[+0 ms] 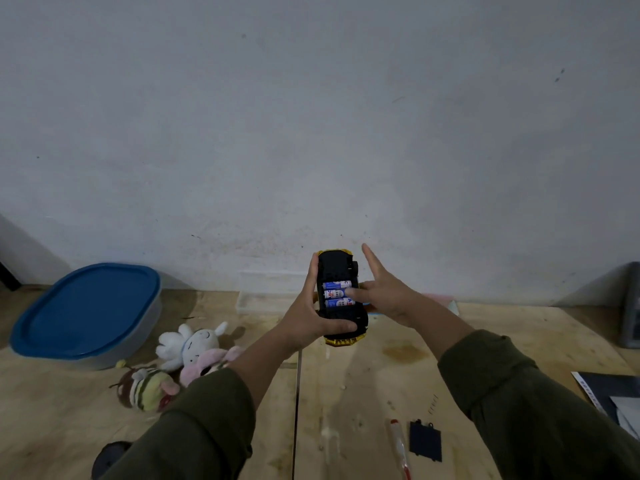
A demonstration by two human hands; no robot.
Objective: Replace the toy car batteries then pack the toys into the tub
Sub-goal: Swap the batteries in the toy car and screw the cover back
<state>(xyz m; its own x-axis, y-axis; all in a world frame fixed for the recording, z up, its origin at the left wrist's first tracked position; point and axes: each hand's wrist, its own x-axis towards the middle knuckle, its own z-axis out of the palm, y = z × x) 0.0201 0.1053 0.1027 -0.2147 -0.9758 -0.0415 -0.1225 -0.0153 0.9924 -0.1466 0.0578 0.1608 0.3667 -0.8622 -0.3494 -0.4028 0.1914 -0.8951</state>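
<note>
A yellow toy car [337,266] is held upside down above the table, its black underside facing me. Three blue and white batteries [337,293] lie side by side in its uncovered battery bay. My left hand [308,313] grips the car from the left, thumb across its near end. My right hand [381,289] has its fingers spread and straight, and its thumb presses on the batteries. The black battery cover [425,441] lies on the table at the front right. The tub [114,351] stands at the left under a blue lid [86,310].
Soft toys lie left of centre: a white rabbit [194,344], a pink one [207,367] and a striped bee [145,389]. A red-tipped screwdriver [400,448] lies beside the battery cover. Dark papers [613,396] sit at the right edge, a grey object [632,306] behind them, and a clear tray [263,301] by the wall.
</note>
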